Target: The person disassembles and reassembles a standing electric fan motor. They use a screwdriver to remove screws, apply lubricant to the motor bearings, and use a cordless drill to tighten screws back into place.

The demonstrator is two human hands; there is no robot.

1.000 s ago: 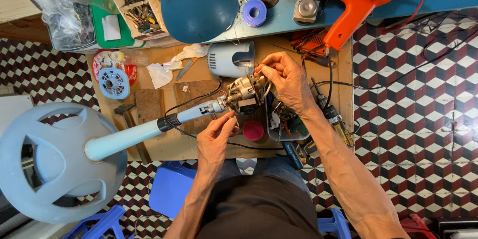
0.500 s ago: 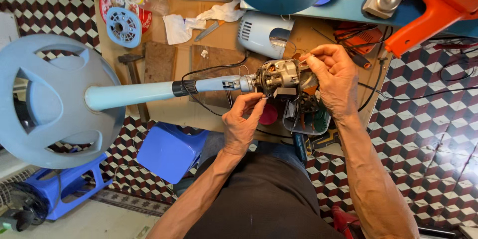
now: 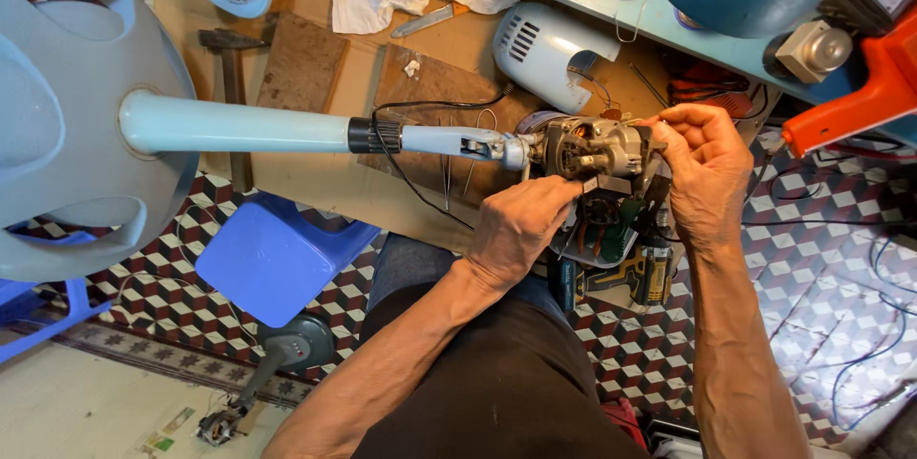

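Above the lap, the left hand (image 3: 521, 230) pinches the fan motor (image 3: 590, 149) from below to steady it while the right hand (image 3: 702, 168) closes fingers around its end; the stand (image 3: 239, 123) lies sideways.

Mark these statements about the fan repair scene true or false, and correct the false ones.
1. Both hands are at the fan motor. True.
2. The left hand grips the pale blue pole. False: it is at the underside of the motor.
3. A blue plastic stool stands below the pole. True.
4. The white motor cover is fitted on the motor. False: it lies apart on the board.
5. The right hand holds the motor's far end. True.
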